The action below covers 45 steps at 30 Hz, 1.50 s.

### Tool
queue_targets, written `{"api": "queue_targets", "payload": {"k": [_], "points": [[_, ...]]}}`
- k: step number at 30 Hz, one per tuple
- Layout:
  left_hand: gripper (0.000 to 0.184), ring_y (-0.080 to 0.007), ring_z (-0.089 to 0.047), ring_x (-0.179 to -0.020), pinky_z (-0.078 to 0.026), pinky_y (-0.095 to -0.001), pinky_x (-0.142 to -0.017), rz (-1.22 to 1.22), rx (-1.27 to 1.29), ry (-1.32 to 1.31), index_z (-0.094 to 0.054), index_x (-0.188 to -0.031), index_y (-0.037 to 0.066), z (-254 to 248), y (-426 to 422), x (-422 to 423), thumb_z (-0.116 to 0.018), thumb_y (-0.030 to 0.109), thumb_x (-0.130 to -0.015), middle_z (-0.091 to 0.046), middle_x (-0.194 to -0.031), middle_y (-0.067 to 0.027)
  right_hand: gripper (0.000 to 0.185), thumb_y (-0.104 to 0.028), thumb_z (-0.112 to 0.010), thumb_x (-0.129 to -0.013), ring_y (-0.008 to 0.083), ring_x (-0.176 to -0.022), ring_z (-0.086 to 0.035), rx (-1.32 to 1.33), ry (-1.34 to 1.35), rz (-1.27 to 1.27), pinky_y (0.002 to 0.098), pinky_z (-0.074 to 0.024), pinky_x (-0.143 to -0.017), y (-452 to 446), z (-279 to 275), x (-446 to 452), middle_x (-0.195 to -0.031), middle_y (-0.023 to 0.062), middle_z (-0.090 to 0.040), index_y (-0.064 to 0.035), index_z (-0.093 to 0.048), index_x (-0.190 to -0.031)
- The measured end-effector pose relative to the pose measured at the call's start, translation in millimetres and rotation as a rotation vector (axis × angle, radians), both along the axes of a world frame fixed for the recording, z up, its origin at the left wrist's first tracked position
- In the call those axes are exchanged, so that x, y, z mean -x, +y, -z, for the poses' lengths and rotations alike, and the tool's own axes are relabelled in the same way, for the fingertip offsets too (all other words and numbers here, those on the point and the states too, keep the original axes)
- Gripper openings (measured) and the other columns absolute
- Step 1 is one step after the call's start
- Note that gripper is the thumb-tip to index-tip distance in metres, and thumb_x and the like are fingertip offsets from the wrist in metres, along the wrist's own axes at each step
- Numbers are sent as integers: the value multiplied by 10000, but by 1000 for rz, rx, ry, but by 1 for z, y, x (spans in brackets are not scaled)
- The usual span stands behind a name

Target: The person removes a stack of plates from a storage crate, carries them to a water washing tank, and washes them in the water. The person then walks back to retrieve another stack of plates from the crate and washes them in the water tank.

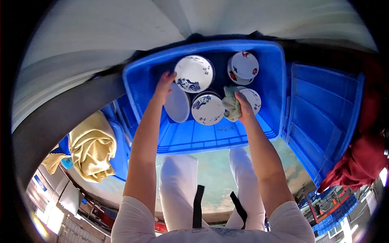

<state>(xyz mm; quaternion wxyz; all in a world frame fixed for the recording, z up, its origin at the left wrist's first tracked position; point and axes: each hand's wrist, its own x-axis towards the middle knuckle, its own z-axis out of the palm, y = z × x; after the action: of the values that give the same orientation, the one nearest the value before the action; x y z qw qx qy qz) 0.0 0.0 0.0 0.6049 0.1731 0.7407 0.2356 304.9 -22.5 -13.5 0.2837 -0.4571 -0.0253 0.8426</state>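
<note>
Inside a blue plastic bin [204,44], my left hand [165,84] is beside a stack of white plates with dark blue patterns [195,72]. Its fingertips touch the left rim of the stack, with the fingers partly spread. My right hand [244,108] is closed around a crumpled greenish cloth [231,106]. Under the cloth, a white patterned dish [252,98] is partly covered. A second patterned stack [208,108] sits between my hands. A pale oval dish or lid [176,104] leans below my left hand. White bowls with red flowers [244,66] stand at the upper right.
A blue lid panel [324,117] hangs open on the bin's right side. Dark red fabric [356,162] lies beyond it. At the left, yellow cloth [92,143] drapes over blue plastic. My white-trousered legs [178,182] are close to the bin's near edge.
</note>
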Motion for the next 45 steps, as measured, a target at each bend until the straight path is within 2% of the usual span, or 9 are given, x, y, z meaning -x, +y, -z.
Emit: {"api": "queue_targets", "payload": {"k": [2,3,7,11,18,25,29,35,45], "points": [[822,-247,-297,-1152,-286,-481,-843,-31,2,-10,-256,-1259,119,-11,5,6,-559,552,-629,-328,-1255,-86,377,-394,-610,-700,151,-753,-527,-14,-91,66,321,-446,-642,-2,-26,13,-837,23,-534,-112,-520,-934],[794,-237,-353,-1113,-316,-423,-845,-41,-72,-169,-272,-1251,124,66,46,-7,-567,535,-639,-374,-1220,-79,377,-394,-610,-700,151,-753,-527,-68,-109,60,321,-446,-642,36,39,5,-837,23,-534,-112,-520,-934],[691,-201,-434,-1036,-358,-332,-836,-165,2,-406,-343,-1208,125,70,44,-13,-626,423,-652,-456,-1135,-67,475,-472,-583,-695,150,-731,-521,35,-96,38,317,-439,-633,32,82,34,-806,16,-528,-102,-489,-977],[664,-196,-454,-1014,-389,-316,-819,-124,-15,-455,-367,-1187,116,67,41,-24,-690,281,-631,-468,-1116,-78,805,-707,-334,-666,195,-1043,-432,164,-187,-89,349,-354,-866,46,95,54,-1149,85,-451,-77,-396,-1164],[816,-260,-336,-1112,-276,-339,-933,269,-495,171,-256,-1244,68,75,10,-59,-718,174,-580,-334,-1198,-160,603,-565,-221,-809,221,-1060,-416,51,5,145,370,-342,-881,47,77,62,-1160,65,-441,-118,-373,-1184],[807,-421,-243,-1115,-223,-431,-943,312,-610,296,-251,-1232,123,-19,-24,-101,-679,206,-553,-201,-1220,-248,579,-529,-217,-824,234,-1049,-437,105,-206,273,372,-360,-878,30,8,28,-1157,79,-447,-99,-390,-1170],[875,-279,-270,-1146,-210,-351,-953,182,-587,-29,-180,-1261,60,-57,-75,-104,-704,211,-577,-284,-1208,-184,644,-566,-289,-786,222,-1062,-427,134,-228,119,372,-356,-887,-14,-41,-18,-1174,77,-434,-88,-328,-1216],[880,-211,-275,-1143,-209,-326,-953,-215,-307,-536,-126,-1268,45,-174,-178,-77,-697,99,-601,-283,-1233,-125,1089,-689,-583,-464,195,-1120,-333,-64,-217,-389,333,-289,-918,-110,-126,-12,-1237,71,-332,-43,-214,-1260],[843,-188,-289,-1132,-239,-320,-942,-120,-123,-542,-131,-1280,83,-388,-330,103,-649,6,-619,-277,-1230,-79,961,-523,-646,-599,207,-1093,-334,-86,245,-546,315,-251,-925,-242,-328,163,-1167,100,-355,-51,-131,-1260]]}}
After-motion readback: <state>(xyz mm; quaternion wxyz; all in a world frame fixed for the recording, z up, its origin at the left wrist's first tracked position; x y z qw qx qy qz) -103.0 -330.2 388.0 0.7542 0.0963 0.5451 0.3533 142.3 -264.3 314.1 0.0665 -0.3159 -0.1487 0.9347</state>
